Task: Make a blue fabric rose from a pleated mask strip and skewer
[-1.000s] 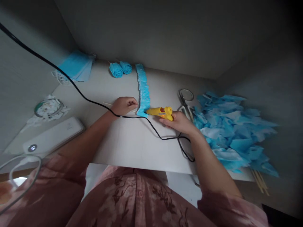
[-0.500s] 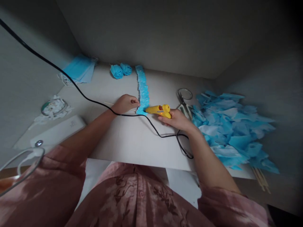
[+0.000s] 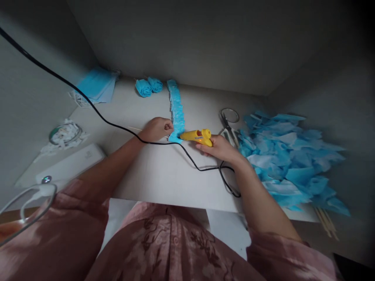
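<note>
My right hand (image 3: 217, 148) is wrapped round a yellow hot glue gun (image 3: 195, 136). The gun points left, its nozzle at the near end of a ruffled blue strip (image 3: 176, 103) that lies lengthwise on the table. On the strip's left side, my left hand (image 3: 157, 128) is closed, fingertips pinched at the strip's near edge. A thin wooden stick (image 3: 134, 128) passes through this hand, its far end by the strip; the grip is partly hidden. A black cord (image 3: 117, 125) crosses in front of the left wrist.
Two blue fabric roses (image 3: 144, 88) and stacked face masks (image 3: 98, 85) sit at the back left. White scraps (image 3: 66, 134) and a white power bank (image 3: 72, 164) lie left. On the right are scissors (image 3: 229, 130), a roll of tape (image 3: 231, 115), a heap of blue pieces (image 3: 287, 156) and wooden sticks (image 3: 325, 222).
The left fingers have curled in slightly at the strip's edge. The glue gun stays at the strip's near end. The whole view has shifted a little.
</note>
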Tool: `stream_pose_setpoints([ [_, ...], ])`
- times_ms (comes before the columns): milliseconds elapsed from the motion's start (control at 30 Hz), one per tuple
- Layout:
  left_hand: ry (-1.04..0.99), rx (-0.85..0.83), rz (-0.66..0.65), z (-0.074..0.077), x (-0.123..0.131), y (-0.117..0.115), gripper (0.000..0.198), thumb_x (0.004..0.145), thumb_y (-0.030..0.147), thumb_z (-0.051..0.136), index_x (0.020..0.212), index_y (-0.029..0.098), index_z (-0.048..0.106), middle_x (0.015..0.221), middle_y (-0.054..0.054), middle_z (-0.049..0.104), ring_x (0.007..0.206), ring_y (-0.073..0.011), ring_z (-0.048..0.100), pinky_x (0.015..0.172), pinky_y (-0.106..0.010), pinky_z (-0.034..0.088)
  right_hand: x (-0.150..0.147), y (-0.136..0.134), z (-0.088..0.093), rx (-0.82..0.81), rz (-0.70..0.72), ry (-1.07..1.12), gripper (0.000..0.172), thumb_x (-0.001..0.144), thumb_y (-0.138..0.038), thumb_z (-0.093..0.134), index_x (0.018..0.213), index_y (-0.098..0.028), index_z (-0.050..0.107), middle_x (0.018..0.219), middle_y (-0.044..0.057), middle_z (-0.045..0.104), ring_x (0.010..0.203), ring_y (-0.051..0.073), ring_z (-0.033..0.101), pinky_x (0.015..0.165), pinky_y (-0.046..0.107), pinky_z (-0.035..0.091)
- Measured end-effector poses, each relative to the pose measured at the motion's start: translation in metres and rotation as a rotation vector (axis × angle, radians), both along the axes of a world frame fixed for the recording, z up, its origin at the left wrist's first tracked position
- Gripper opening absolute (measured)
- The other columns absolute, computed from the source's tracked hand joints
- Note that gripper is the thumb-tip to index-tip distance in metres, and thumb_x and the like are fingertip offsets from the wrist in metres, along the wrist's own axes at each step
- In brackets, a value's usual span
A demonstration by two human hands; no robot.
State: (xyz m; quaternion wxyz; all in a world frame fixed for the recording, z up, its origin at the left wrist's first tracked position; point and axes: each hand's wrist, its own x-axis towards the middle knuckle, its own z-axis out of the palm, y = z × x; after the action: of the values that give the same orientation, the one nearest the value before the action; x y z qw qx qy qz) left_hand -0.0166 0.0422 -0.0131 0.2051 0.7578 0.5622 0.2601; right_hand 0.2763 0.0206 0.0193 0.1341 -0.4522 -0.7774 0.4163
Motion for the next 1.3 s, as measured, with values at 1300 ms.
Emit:
stream_pose_setpoints([
  [1300,0.269,0.039,-0.175,0.008,-0.036,-0.028,0.021,0.089,0.025,0.058,0.085,0.019,0.077,0.090,-0.004,0.075,0.088,-0.0179,0.068,0.084,-0.027,0.047,0.004,-0.002,0.005,0.092,-0.094,-0.002,0.046,0.080,-0.065,0.069,0.085,-0.019,0.069,0.059,0.000,0.060,0.054,0.016,0.054,0.055,0.029,0.039],
])
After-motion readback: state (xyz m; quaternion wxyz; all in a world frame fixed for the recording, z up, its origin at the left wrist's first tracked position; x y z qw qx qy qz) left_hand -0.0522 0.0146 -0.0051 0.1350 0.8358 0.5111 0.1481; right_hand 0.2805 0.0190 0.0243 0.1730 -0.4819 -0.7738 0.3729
